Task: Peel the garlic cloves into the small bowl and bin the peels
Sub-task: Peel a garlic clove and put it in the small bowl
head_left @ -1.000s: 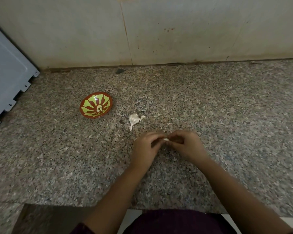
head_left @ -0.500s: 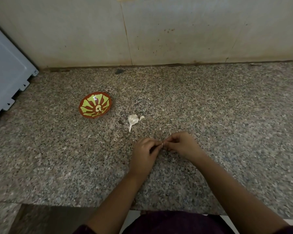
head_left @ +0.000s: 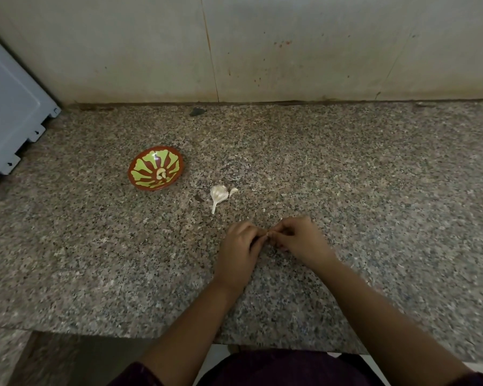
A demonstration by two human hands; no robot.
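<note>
- Granite countertop (head_left: 374, 176), speckled grey-brown: work surface, beige tiled wall (head_left: 290, 51) at twelve o'clock, pale grey ribbed plastic panel (head_left: 9, 121) at nine o'clock.
- Small round bowl (head_left: 144, 162), red-brown with green petal pattern: ten o'clock from the hands, well apart; one peeled pale clove (head_left: 161, 173) lies inside.
- White papery garlic head remnant (head_left: 218, 194) with stalk, a loose white sliver (head_left: 232, 191) just beside it: eleven o'clock from the hands, same spot as a second ago.
- Left hand (head_left: 239, 246) and right hand (head_left: 299, 240): fingertips together, both pinching one garlic clove (head_left: 267, 234), almost wholly hidden.
- Change: hands have drawn slightly toward six o'clock; the white bit between them shows less.
- Judgement: peeling mid-clove; bowl transfer pending, no bin in view.
</note>
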